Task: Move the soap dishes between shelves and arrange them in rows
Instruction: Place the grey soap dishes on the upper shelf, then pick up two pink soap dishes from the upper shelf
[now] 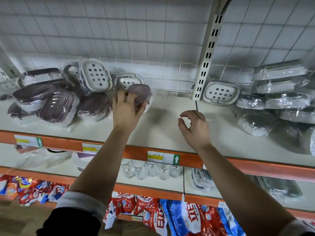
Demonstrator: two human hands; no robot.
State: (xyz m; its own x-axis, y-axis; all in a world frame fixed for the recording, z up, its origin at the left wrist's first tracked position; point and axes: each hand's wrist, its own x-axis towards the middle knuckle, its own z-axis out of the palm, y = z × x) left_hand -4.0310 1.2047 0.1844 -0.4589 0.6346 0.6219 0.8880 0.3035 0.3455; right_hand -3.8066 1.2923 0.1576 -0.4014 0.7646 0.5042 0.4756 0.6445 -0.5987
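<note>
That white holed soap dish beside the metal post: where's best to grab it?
Across its short width, fingers over the top rim, thumb on the bottom rim, from the front. The white holed soap dish stands tilted, face outward, so both long rims are exposed. The free right hand is probably nearest.

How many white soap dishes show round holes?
3 dishes: one above the brown pile, one behind the held brown dish, one right of the post; others may be hidden.

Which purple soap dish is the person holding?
The wrapped purple soap dish at the pile's right end, in front of a white holey one: the left hand grips it. The other purple ones lie untouched on the shelf.
</note>
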